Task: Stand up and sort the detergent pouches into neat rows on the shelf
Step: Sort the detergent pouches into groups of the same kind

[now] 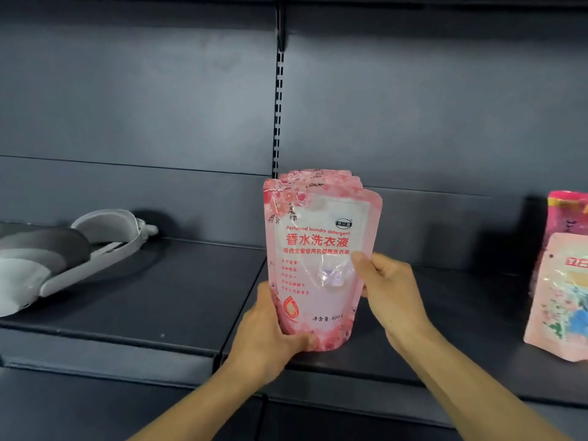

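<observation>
A row of several pink floral detergent pouches (318, 249) stands upright on the dark shelf (178, 300), one behind another, near the shelf's middle. My left hand (270, 332) grips the front pouch at its lower left corner, thumb across the bottom edge. My right hand (388, 288) holds the right side of the row, thumb pressed on the front pouch's face. Two more pink pouches (560, 281) stand at the far right, partly cut off by the frame edge.
A grey and white headset-like device (63, 253) lies on the left part of the shelf. A slotted upright (278, 100) runs down the dark back panel. Bare shelf lies between the device and the pouches.
</observation>
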A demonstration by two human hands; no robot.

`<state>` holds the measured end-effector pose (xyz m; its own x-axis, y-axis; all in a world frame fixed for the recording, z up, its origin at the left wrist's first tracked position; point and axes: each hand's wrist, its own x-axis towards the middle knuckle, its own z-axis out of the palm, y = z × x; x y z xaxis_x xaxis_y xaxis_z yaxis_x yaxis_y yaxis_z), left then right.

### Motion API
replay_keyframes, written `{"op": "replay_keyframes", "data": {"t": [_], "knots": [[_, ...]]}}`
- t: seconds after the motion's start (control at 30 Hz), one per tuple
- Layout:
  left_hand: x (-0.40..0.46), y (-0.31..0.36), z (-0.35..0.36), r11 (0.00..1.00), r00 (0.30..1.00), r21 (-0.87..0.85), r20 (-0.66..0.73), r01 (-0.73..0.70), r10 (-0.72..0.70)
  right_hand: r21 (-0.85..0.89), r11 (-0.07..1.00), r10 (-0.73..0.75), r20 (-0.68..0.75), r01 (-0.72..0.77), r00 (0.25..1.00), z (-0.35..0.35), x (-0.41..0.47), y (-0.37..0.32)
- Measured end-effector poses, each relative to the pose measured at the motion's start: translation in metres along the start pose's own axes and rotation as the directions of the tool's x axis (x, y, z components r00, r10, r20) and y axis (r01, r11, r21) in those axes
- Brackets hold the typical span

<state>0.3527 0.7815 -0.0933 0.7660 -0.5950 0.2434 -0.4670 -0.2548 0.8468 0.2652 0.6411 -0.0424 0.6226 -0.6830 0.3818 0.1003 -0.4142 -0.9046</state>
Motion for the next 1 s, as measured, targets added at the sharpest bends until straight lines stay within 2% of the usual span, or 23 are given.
{"op": "replay_keyframes", "data": {"t": [0.3, 0.57, 0.8, 1.0], "knots": [[0.009, 0.002, 0.004, 0.999, 1.000, 0.031, -0.006, 0.014, -0.013, 0.008, 1.000, 0.024, 0.004, -0.024, 1.000, -0.002, 0.007, 0.001], [0.012, -0.001, 0.001, 0.999, 1.000, 0.052, 0.020, 0.009, -0.010, -0.060, 0.998, -0.011, 0.026, 0.013, 1.000, -0.003, 0.007, -0.003], [0.011, 0.001, 0.001, 0.999, 0.999, 0.024, 0.029, 0.021, -0.022, 0.060, 0.993, -0.101, -0.023, 0.102, 0.995, -0.008, 0.017, -0.028], [0.011, 0.002, 0.003, 0.999, 0.999, 0.017, 0.014, 0.034, -0.034, 0.107, 0.989, -0.095, -0.081, 0.104, 0.992, -0.004, 0.025, -0.038]]}}
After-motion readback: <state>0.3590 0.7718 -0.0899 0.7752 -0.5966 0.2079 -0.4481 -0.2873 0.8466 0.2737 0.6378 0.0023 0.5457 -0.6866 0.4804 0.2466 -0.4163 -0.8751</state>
